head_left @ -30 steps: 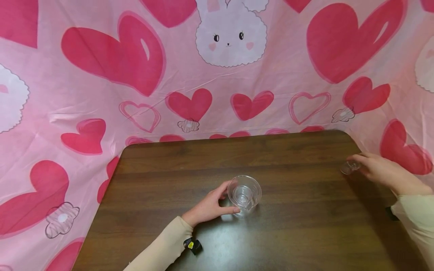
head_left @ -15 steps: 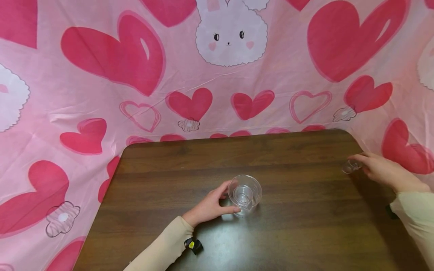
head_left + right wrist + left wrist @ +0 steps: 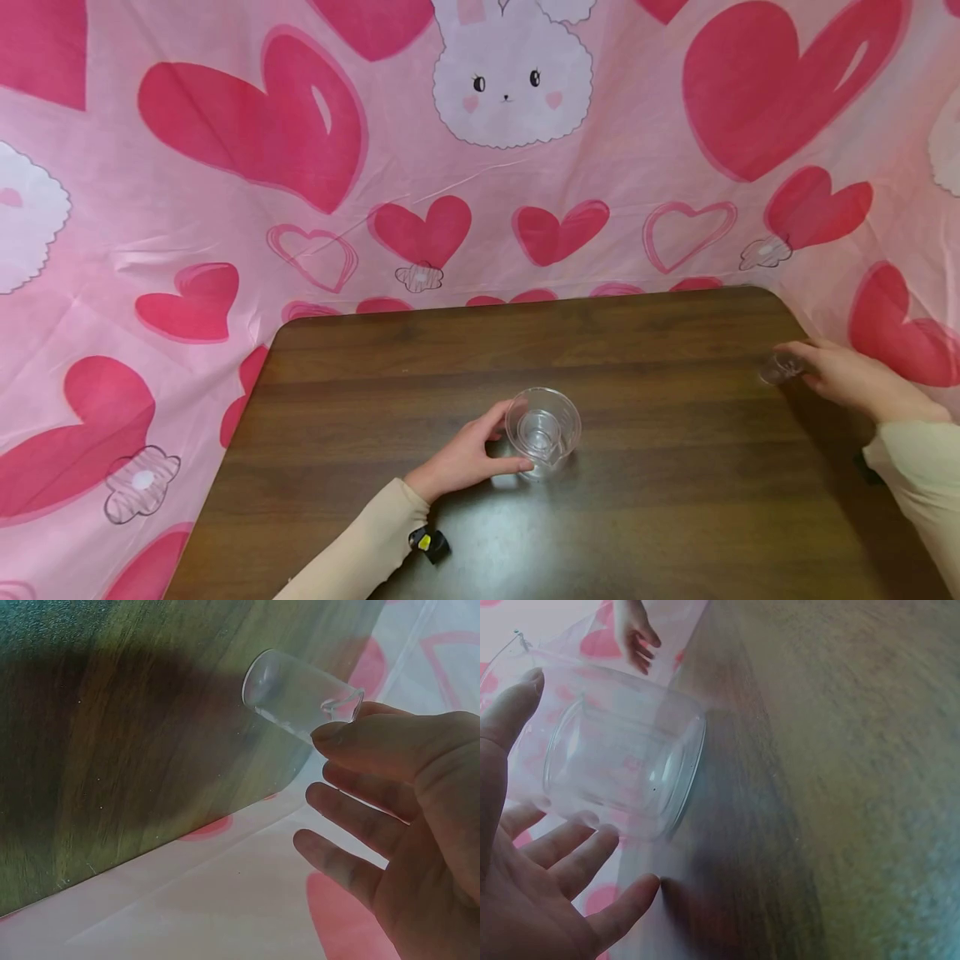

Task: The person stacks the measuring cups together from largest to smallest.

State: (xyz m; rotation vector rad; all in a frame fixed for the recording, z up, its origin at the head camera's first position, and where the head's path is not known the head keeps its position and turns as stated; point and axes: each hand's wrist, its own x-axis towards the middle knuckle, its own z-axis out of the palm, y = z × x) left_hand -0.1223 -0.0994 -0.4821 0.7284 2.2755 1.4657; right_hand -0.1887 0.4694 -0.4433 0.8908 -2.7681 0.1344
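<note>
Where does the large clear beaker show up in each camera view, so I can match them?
Head: the large clear beaker is just below and right of centre, held by the left hand.
Left wrist: upper left, lying sideways in the picture.
Right wrist: not in it.
Shared landmark: the brown wooden tabletop.

Left hand holds side of large clear beaker, standing on brown wooden surface. Right hand pinches small clear beaker, slightly blurred, near right edge. Behind: pink cloth with hearts.
</note>
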